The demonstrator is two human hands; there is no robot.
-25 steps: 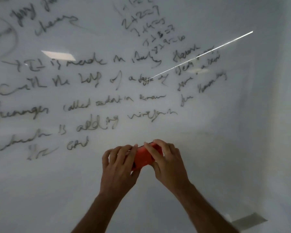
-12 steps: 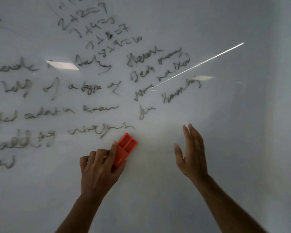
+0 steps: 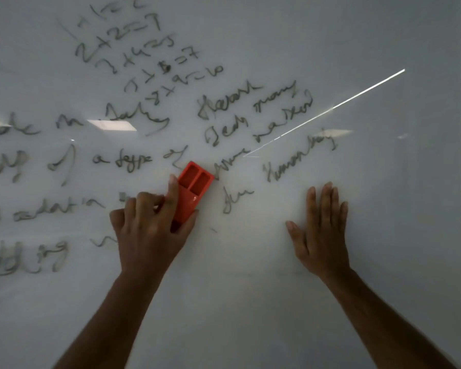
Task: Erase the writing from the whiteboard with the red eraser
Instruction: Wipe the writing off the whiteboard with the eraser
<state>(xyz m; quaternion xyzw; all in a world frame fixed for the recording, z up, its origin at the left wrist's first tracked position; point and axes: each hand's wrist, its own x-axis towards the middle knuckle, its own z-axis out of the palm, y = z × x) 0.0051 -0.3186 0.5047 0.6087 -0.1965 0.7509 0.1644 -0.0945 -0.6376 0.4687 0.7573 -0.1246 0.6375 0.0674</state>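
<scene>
The whiteboard is bare to the right of and below the hands, while dark handwriting fills its upper left and left side. The left hand reaches up with its grip clamped on the red eraser, forefinger along the left edge and thumb at the lower right corner. The eraser sticks out up-right from the grip, flat on the board among the words; the right hand lies open, fingers spread, well apart to the right.
</scene>
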